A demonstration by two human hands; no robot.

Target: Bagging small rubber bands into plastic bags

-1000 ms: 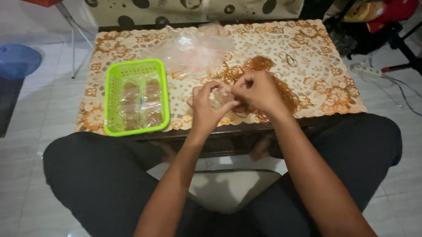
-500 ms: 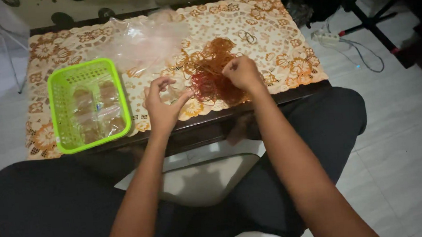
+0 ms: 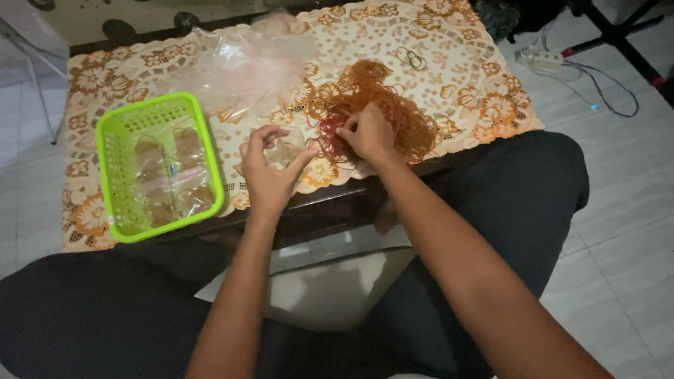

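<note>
Hands at table edge. R hand [image 3: 366, 134] fingers pinched into rubber band pile [image 3: 371, 111], prob. on one band; L hand [image 3: 268, 170] half-curled round small clear packet [image 3: 285, 150], w/ green basket [image 3: 159, 166] beside. Best: lift single band clear of the tangle, keep packet steady.

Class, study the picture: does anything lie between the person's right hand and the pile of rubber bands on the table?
Nothing visible does. The right hand already rests on the near edge of the orange rubber bands, its fingers down in the strands. The left hand sits apart, beside a small clear bag.
</note>
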